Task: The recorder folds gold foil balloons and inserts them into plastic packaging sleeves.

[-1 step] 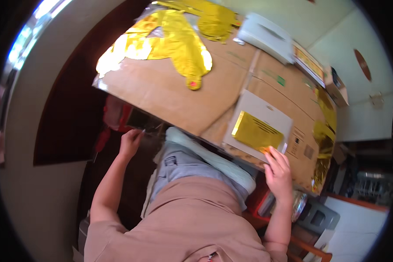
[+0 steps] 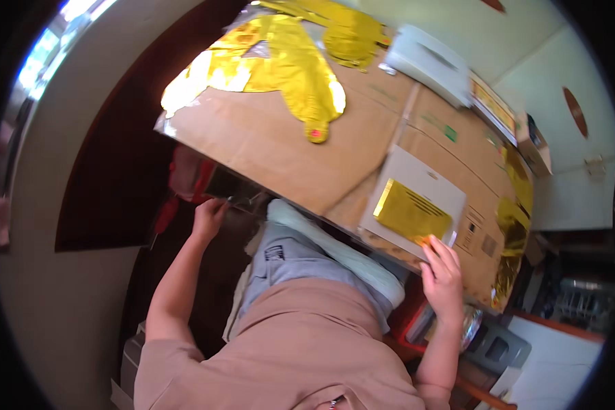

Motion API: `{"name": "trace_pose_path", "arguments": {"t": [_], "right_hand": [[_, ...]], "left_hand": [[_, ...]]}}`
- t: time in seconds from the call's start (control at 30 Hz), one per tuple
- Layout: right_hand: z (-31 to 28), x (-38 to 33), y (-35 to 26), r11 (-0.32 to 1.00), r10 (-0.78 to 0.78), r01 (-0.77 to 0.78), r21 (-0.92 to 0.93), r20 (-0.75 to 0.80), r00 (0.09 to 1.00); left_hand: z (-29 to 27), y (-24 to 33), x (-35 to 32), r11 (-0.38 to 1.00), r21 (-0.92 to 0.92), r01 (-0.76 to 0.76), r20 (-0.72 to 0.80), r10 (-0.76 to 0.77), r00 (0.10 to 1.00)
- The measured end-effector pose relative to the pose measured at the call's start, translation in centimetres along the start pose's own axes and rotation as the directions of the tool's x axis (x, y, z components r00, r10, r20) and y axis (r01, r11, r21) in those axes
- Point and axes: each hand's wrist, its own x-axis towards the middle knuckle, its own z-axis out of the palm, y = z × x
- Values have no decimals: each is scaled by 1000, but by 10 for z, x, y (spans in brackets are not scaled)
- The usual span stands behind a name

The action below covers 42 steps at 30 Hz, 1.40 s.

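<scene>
A folded gold foil balloon (image 2: 411,210) lies flat on a grey card (image 2: 427,167) near the cardboard's front edge. My right hand (image 2: 444,280) reaches its near right corner, thumb and fingertips closed at a small orange tab (image 2: 427,240). Off the front edge to the left, my left hand (image 2: 210,217) is pinched closed beside the dark space under the table; a small pale tip shows at its fingers, too small to name. Unfolded gold foil balloons (image 2: 297,65) spread over the far left of the cardboard (image 2: 362,130).
At the back stands a white box-shaped device (image 2: 430,61), with a flat framed item (image 2: 493,109) and a small cardboard box (image 2: 534,147) beside it. More gold foil (image 2: 512,222) hangs along the right edge. A pale green rolled cushion (image 2: 338,249) lies across my lap.
The whole view has shifted slightly, so the table and both hands appear a little farther right. Both hands keep their places and grips.
</scene>
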Motion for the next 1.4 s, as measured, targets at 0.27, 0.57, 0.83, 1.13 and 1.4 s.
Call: {"name": "trace_pose_path", "arguments": {"t": [0.27,0.57,0.83,1.13,1.4], "right_hand": [[-7,5,-9,995,87,-84,-50,61,994],[-6,13,-17,980,185,-176,-96,92,978],[-7,15,-15,981,185,-179,-80,83,979],[-5,16,-10,987,142,-135,-87,76,987],[-9,16,-9,992,119,-115,-50,73,990]], "left_hand": [[44,-150,89,874,142,465,-90,-456,885],[84,-176,137,934,8,358,-164,-352,921],[106,-216,146,919,-340,197,-151,-261,953],[78,-169,131,925,-254,282,-168,-329,929],[74,-208,153,954,-290,73,-181,-130,975]]}}
